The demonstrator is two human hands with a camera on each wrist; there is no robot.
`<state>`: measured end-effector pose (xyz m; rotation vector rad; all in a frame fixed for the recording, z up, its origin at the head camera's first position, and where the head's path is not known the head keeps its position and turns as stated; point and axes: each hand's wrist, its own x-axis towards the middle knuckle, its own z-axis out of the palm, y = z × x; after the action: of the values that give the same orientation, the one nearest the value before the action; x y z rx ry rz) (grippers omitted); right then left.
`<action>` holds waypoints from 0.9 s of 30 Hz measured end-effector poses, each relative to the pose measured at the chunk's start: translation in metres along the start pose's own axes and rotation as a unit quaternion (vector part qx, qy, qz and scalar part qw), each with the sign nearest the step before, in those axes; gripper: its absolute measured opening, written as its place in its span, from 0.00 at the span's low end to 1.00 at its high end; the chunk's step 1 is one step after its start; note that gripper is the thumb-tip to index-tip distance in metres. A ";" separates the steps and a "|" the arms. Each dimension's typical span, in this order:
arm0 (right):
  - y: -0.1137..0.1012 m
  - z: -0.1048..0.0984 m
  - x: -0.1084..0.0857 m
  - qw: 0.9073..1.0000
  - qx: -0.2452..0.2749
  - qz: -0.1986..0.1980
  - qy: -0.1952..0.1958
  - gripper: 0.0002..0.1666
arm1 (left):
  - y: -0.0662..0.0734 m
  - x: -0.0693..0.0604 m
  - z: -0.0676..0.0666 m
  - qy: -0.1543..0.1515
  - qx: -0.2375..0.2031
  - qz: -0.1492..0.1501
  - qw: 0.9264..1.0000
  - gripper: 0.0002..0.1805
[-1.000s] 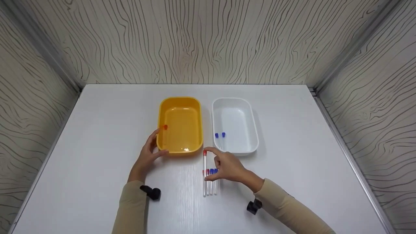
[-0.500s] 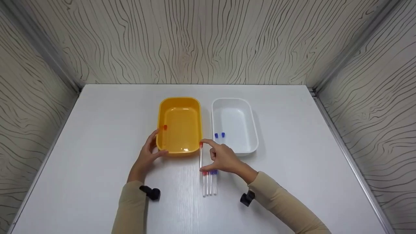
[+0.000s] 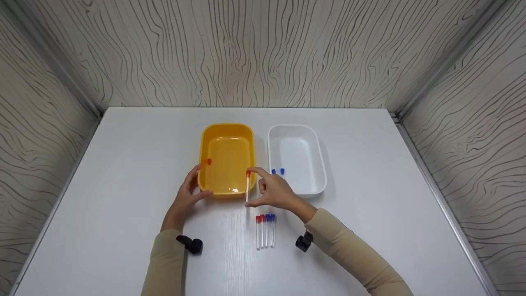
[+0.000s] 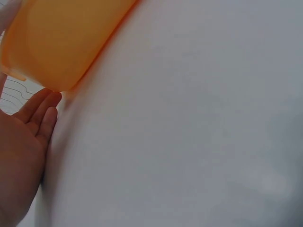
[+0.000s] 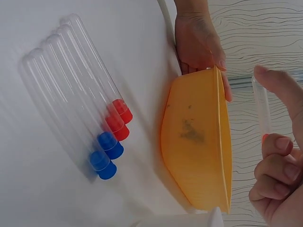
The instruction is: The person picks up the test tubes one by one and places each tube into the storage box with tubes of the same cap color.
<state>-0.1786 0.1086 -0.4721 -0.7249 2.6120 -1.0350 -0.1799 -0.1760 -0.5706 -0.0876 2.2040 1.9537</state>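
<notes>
A clear test tube with a red cap [image 3: 248,187] is held lengthwise by my right hand [image 3: 274,191], its index finger at the cap and thumb at the bottom end. The tube hangs over the near right rim of the yellow tray [image 3: 228,194]. My left hand [image 3: 184,201] holds that tray's near left corner, thumb along the near side, fingers on the left wall. Inside the yellow tray lies another red-capped tube [image 3: 209,162]. Nearer to me, red-capped tubes [image 5: 117,122] and blue-capped tubes [image 5: 106,151] lie side by side on the table.
To the right of the yellow tray stands a white tray [image 3: 321,164] with two blue-capped tubes [image 3: 282,171] in it, partly hidden by my right hand. The white table [image 3: 123,164] is bounded by wood-patterned walls [image 3: 246,53] at the back and sides.
My right hand has lifted the red-capped test tube off the row and carried it left and away from me, over the yellow tray's rim. My left hand has stayed in place.
</notes>
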 end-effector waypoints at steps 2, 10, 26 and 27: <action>0.000 0.000 0.003 1.000 0.001 0.004 -0.001 0.53 | 0.000 0.000 0.000 -0.001 -0.001 -0.001 1.000 0.47; 0.001 -0.002 0.019 1.000 0.019 0.005 0.002 0.53 | -0.001 0.001 -0.001 -0.002 -0.001 0.005 1.000 0.46; 0.002 0.000 0.049 0.999 0.034 0.023 0.015 0.54 | -0.002 0.000 0.000 -0.001 -0.004 0.002 1.000 0.46; 0.002 0.001 0.051 0.999 0.036 0.023 0.014 0.54 | -0.002 0.000 0.001 0.001 -0.002 0.001 1.000 0.46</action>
<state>-0.2222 0.0826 -0.4766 -0.6350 2.5863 -1.1277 -0.1797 -0.1756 -0.5727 -0.0895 2.2017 1.9600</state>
